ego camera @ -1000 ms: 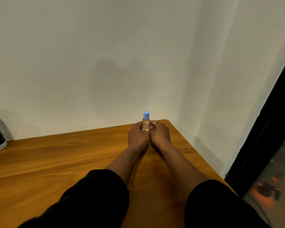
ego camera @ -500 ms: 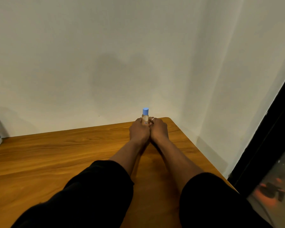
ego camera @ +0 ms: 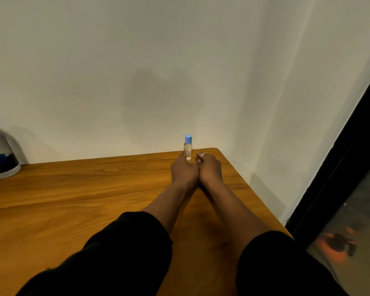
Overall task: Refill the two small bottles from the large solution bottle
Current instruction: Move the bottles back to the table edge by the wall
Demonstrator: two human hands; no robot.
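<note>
A small bottle (ego camera: 188, 148) stands upright at the desk's (ego camera: 83, 189) far right corner, just beyond two hands held side by side. The left hand (ego camera: 184, 172), nearer than the right hand (ego camera: 210, 170), touches its base; whether either grips is unclear.

small bottle (ego camera: 187, 150) | clear, blue cap (ego camera: 188, 139) fitted | upright | standing at far right corner of table (ego camera: 73, 199)

Black sleeves (ego camera: 126, 253) end mid-forearm; right hand (ego camera: 209, 169) wears a seemingly silver ring (ego camera: 203, 154).
</note>
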